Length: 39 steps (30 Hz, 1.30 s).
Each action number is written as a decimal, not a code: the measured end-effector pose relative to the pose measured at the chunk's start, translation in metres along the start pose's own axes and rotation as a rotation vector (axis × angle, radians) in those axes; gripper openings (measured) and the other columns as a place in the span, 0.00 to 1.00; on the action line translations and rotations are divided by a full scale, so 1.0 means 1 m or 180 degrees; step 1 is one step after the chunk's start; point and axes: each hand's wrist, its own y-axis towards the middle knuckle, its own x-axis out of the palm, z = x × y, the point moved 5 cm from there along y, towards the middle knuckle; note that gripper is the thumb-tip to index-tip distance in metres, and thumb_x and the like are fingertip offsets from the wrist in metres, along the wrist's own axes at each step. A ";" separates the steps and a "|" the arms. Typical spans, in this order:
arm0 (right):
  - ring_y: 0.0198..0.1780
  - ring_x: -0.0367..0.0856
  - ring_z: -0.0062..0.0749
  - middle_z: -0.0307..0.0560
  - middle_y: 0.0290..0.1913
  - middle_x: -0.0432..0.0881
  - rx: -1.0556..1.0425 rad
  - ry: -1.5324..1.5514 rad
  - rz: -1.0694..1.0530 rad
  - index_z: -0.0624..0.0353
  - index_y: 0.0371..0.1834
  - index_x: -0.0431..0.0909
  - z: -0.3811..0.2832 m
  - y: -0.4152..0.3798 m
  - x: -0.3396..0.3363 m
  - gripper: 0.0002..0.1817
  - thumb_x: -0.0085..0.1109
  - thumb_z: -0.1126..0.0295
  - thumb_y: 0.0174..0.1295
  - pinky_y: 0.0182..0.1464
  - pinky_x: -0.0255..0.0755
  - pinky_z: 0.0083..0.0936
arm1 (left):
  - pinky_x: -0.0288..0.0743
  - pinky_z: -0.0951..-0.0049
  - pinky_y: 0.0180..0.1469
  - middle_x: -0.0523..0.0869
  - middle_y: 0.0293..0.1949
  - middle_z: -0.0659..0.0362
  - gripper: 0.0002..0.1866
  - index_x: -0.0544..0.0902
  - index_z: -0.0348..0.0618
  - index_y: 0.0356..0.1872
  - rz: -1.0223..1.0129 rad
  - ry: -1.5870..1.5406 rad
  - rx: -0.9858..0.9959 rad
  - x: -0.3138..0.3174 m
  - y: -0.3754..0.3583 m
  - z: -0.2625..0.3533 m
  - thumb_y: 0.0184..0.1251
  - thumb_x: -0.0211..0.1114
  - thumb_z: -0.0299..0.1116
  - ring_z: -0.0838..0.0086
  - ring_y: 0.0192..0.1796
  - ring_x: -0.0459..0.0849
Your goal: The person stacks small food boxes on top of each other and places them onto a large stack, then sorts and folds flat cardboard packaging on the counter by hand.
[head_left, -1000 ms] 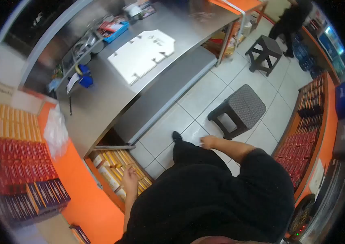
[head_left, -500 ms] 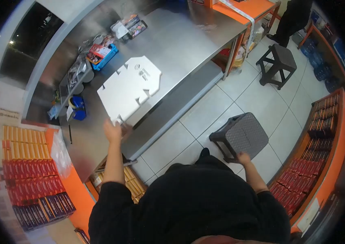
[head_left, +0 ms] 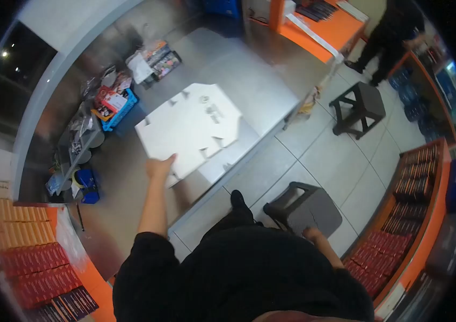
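My left hand (head_left: 161,167) grips the near left corner of a flat white cardboard box (head_left: 193,126), thumb on top. The box has cut notches along its edges and dark printing toward its far end. It lies over the steel counter (head_left: 263,88), with its right side close to the counter's front edge. My right hand (head_left: 314,234) hangs low beside my body and overlaps the seat of a dark plastic stool (head_left: 322,212) in this view; its fingers are blurred and partly hidden.
A blue basket (head_left: 121,112) with packets stands at the counter's back, near a blue tape dispenser (head_left: 86,185). Boxed stock fills shelves at left (head_left: 32,263) and right (head_left: 391,231). A second stool (head_left: 359,107) stands on the tiles, near a person (head_left: 389,37) in dark clothes.
The white cardboard box has shifted right and turned a little, with my left hand still at its corner. My view has swung, and a foot now shows forward by the counter.
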 end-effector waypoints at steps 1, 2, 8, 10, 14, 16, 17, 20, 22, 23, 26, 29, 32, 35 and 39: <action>0.57 0.73 0.52 0.60 0.54 0.76 0.0055 0.0077 -0.0101 0.59 0.53 0.74 -0.018 -0.018 -0.017 0.24 0.43 0.57 0.59 0.60 0.65 0.39 | 0.71 0.62 0.56 0.74 0.52 0.37 0.53 0.71 0.21 0.49 -0.0086 0.0006 -0.0044 0.010 0.005 0.016 0.32 0.75 0.63 0.49 0.55 0.75; 0.57 0.73 0.52 0.60 0.54 0.76 0.0031 0.0000 -0.0132 0.59 0.53 0.74 -0.032 -0.023 -0.031 0.24 0.43 0.57 0.59 0.60 0.65 0.39 | 0.72 0.60 0.55 0.72 0.53 0.38 0.56 0.67 0.23 0.53 -0.0193 -0.0045 -0.0047 0.009 0.002 0.040 0.31 0.74 0.63 0.49 0.54 0.75; 0.53 0.76 0.50 0.57 0.50 0.79 0.0010 0.0960 0.0648 0.58 0.49 0.77 -0.086 0.001 -0.138 0.22 0.49 0.56 0.58 0.55 0.68 0.38 | 0.72 0.57 0.49 0.71 0.51 0.44 0.43 0.59 0.25 0.62 0.0190 0.0002 0.0893 0.010 -0.016 0.136 0.55 0.62 0.51 0.52 0.50 0.75; 0.50 0.78 0.46 0.55 0.45 0.80 0.0240 0.1574 0.1044 0.60 0.44 0.79 -0.095 0.014 -0.166 0.17 0.52 0.61 0.58 0.53 0.69 0.35 | 0.68 0.56 0.52 0.70 0.51 0.44 0.41 0.59 0.27 0.62 0.0384 -0.0045 0.1174 0.025 -0.013 0.135 0.55 0.62 0.48 0.52 0.53 0.73; 0.51 0.77 0.48 0.54 0.46 0.81 0.0353 0.1412 0.1031 0.58 0.46 0.77 -0.126 0.011 -0.201 0.18 0.52 0.59 0.57 0.54 0.69 0.36 | 0.53 0.52 0.62 0.66 0.58 0.47 0.38 0.58 0.36 0.65 0.0498 -0.0295 0.1490 0.022 -0.011 0.142 0.55 0.60 0.43 0.54 0.62 0.62; 0.52 0.77 0.48 0.54 0.47 0.80 0.0468 0.1387 0.0929 0.58 0.46 0.77 -0.132 0.010 -0.205 0.18 0.53 0.59 0.57 0.54 0.69 0.36 | 0.51 0.52 0.64 0.64 0.62 0.47 0.39 0.57 0.38 0.66 0.0463 -0.0303 0.1626 0.023 -0.009 0.147 0.55 0.59 0.43 0.54 0.65 0.60; 0.52 0.76 0.48 0.55 0.49 0.79 0.0537 0.1346 0.0812 0.58 0.47 0.77 -0.136 0.011 -0.206 0.19 0.53 0.58 0.57 0.55 0.69 0.37 | 0.48 0.52 0.66 0.61 0.65 0.47 0.39 0.57 0.39 0.67 0.0397 -0.0230 0.1610 0.026 -0.007 0.147 0.55 0.59 0.43 0.54 0.67 0.57; 0.53 0.76 0.48 0.55 0.52 0.77 0.0300 0.0656 0.0582 0.58 0.48 0.76 -0.140 0.017 -0.206 0.20 0.51 0.56 0.58 0.56 0.68 0.37 | 0.43 0.51 0.68 0.56 0.68 0.47 0.39 0.56 0.41 0.68 0.0240 -0.0180 0.1576 0.026 0.002 0.148 0.55 0.59 0.43 0.54 0.71 0.52; 0.52 0.76 0.50 0.56 0.49 0.78 -0.0030 0.0072 0.0484 0.60 0.45 0.77 -0.115 0.046 -0.184 0.19 0.50 0.57 0.59 0.55 0.69 0.39 | 0.41 0.51 0.69 0.55 0.69 0.46 0.39 0.56 0.42 0.68 0.0123 -0.0223 0.1491 0.030 0.000 0.143 0.55 0.58 0.44 0.54 0.72 0.49; 0.51 0.76 0.52 0.58 0.46 0.78 -0.0406 -0.0463 0.0428 0.61 0.42 0.78 -0.112 0.056 -0.180 0.19 0.48 0.57 0.61 0.53 0.69 0.41 | 0.41 0.50 0.69 0.55 0.69 0.46 0.39 0.56 0.42 0.68 0.0166 -0.0224 0.1534 0.030 0.001 0.144 0.55 0.58 0.44 0.54 0.72 0.50; 0.51 0.76 0.51 0.57 0.45 0.78 -0.0354 0.0090 0.0642 0.59 0.43 0.79 -0.132 0.064 -0.216 0.18 0.48 0.57 0.61 0.52 0.70 0.40 | 0.41 0.49 0.69 0.55 0.69 0.46 0.39 0.56 0.43 0.68 0.0235 -0.0229 0.1558 0.029 0.000 0.144 0.55 0.58 0.44 0.53 0.71 0.51; 0.50 0.77 0.50 0.57 0.46 0.79 -0.0185 0.0446 0.0727 0.57 0.43 0.79 -0.162 0.072 -0.247 0.17 0.47 0.58 0.61 0.52 0.71 0.38 | 0.41 0.49 0.69 0.55 0.69 0.45 0.39 0.57 0.44 0.68 0.0207 -0.0204 0.1556 0.028 0.002 0.142 0.55 0.58 0.44 0.52 0.71 0.51; 0.46 0.78 0.51 0.56 0.42 0.80 -0.0435 0.0573 0.0958 0.58 0.40 0.79 -0.197 0.080 -0.259 0.16 0.48 0.59 0.60 0.49 0.72 0.39 | 0.41 0.49 0.69 0.55 0.69 0.45 0.39 0.57 0.44 0.68 0.0170 -0.0196 0.1545 0.027 0.001 0.145 0.55 0.58 0.45 0.52 0.71 0.51; 0.41 0.80 0.50 0.55 0.36 0.82 -0.0713 0.0154 0.1307 0.59 0.35 0.79 -0.195 0.113 -0.259 0.15 0.50 0.59 0.59 0.45 0.72 0.41 | 0.42 0.49 0.69 0.55 0.68 0.45 0.39 0.57 0.44 0.68 0.0174 -0.0129 0.1551 0.030 -0.001 0.146 0.55 0.58 0.45 0.52 0.71 0.50; 0.40 0.80 0.52 0.58 0.35 0.81 0.0330 0.1509 0.2489 0.58 0.37 0.79 -0.163 0.121 -0.313 0.12 0.49 0.65 0.59 0.43 0.73 0.41 | 0.42 0.49 0.69 0.56 0.68 0.45 0.39 0.57 0.44 0.68 0.0157 -0.0029 0.1529 0.030 0.000 0.147 0.55 0.58 0.45 0.53 0.71 0.50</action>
